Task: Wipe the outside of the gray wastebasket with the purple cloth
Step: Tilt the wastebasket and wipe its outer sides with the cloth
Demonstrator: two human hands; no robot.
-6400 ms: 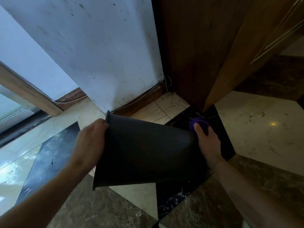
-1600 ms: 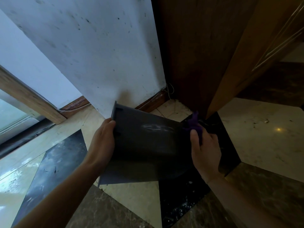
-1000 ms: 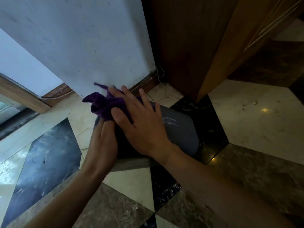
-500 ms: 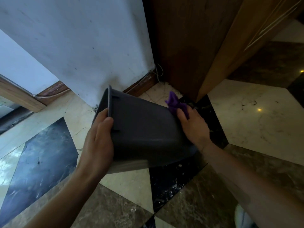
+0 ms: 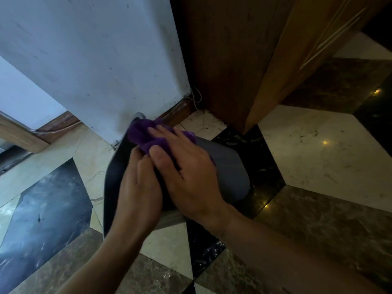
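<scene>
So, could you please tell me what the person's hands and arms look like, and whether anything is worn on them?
Both the left hand and right hand are bare: no gloves, rings, watch or bracelets show. Both forearms are uncovered to the picture's edge, with no sleeves visible.

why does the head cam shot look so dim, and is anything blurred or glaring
Head view: light is low, so the gray wastebasket reads nearly black on its shaded rim side; the left hand is smeared by motion blur, the right hand on the purple cloth sharper; small glare spots dot the polished floor; wide-angle lens bends the wall edges.
</scene>
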